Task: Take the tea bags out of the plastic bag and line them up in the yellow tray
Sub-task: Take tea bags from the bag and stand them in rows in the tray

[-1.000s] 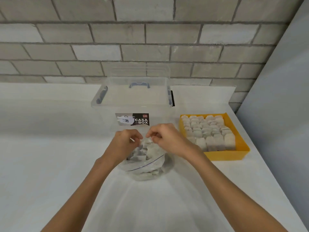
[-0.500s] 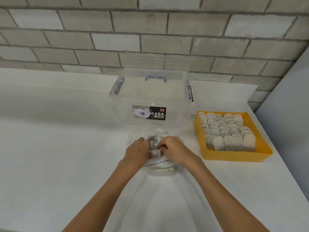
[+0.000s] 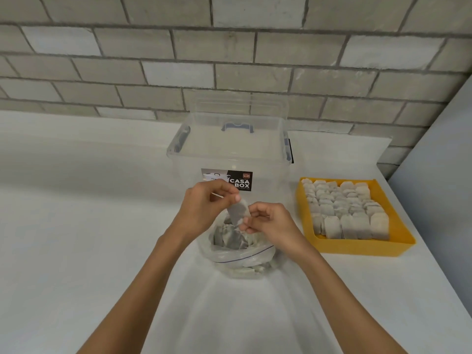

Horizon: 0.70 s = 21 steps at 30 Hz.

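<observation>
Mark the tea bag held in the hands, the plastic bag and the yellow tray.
grey paper tea bag (image 3: pixel 238 213), head view, middle of its face.
clear plastic zip bag (image 3: pixel 242 263), head view, front wall.
yellow plastic tray (image 3: pixel 357 247), head view, near wall.

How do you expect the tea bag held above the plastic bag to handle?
Probably light: the left hand holds the tea bag by fingertips alone. Likely floppy and tearable, looking like thin paper; the right hand steadies it.

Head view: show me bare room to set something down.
Bare counter left of the plastic bag and clear box, and in front of the yellow tray. Crowded: the tray, packed with tea bag rows; only a thin strip by its right wall.
</observation>
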Each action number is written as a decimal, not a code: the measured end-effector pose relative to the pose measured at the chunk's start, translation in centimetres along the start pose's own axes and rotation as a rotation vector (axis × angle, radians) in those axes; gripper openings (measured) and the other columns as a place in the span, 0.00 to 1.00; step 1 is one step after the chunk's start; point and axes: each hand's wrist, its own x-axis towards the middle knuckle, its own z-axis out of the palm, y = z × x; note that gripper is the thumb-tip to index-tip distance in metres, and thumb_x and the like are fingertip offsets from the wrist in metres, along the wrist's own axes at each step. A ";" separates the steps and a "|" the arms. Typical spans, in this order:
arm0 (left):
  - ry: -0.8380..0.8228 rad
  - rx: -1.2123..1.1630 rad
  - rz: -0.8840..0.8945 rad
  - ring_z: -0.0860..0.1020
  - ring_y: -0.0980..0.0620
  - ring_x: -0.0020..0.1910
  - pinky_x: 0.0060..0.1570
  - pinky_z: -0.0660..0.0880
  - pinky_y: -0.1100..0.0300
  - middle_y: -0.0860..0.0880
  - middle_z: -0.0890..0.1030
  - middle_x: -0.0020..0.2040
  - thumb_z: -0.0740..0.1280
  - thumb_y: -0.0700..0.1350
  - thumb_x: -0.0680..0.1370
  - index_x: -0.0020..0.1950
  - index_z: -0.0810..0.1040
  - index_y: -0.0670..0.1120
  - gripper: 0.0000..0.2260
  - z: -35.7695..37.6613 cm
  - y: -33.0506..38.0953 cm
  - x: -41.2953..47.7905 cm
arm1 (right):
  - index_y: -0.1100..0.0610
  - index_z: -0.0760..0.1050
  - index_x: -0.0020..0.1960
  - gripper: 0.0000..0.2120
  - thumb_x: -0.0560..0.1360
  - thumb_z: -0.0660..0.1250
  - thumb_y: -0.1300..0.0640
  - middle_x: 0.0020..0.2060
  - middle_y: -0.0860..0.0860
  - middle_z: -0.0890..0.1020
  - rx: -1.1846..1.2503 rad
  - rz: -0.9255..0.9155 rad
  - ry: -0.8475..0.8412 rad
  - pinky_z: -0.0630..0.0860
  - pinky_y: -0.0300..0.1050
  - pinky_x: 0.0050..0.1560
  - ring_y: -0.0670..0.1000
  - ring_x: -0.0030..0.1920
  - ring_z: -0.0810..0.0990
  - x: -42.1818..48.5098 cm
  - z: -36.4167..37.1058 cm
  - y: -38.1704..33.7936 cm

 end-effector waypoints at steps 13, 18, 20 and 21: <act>0.104 -0.161 0.042 0.82 0.54 0.46 0.53 0.77 0.58 0.52 0.85 0.43 0.74 0.44 0.72 0.44 0.86 0.50 0.03 -1.0 0.7 -0.7 | 0.65 0.77 0.47 0.03 0.75 0.66 0.69 0.44 0.64 0.83 0.284 -0.015 -0.003 0.81 0.42 0.47 0.56 0.45 0.85 0.6 1.2 -0.6; 0.146 -0.105 0.119 0.79 0.57 0.39 0.43 0.74 0.67 0.53 0.83 0.42 0.74 0.42 0.72 0.43 0.85 0.50 0.04 -1.4 1.0 -1.1 | 0.67 0.79 0.52 0.07 0.75 0.66 0.69 0.45 0.62 0.84 0.225 -0.107 0.008 0.80 0.39 0.45 0.55 0.46 0.85 0.9 1.4 -1.0; 0.179 -0.048 0.172 0.79 0.59 0.38 0.41 0.73 0.69 0.55 0.83 0.42 0.74 0.41 0.72 0.43 0.85 0.50 0.04 -1.6 1.1 -1.4 | 0.66 0.80 0.53 0.08 0.75 0.65 0.69 0.45 0.60 0.84 0.203 -0.116 -0.008 0.80 0.40 0.46 0.55 0.46 0.85 1.1 1.4 -1.1; 0.195 -0.006 0.199 0.79 0.59 0.39 0.41 0.73 0.69 0.55 0.83 0.42 0.74 0.41 0.73 0.44 0.85 0.49 0.04 -1.7 1.2 -1.5 | 0.64 0.80 0.52 0.08 0.75 0.65 0.69 0.44 0.59 0.84 0.154 -0.119 -0.016 0.80 0.40 0.46 0.53 0.45 0.85 1.3 1.4 -1.1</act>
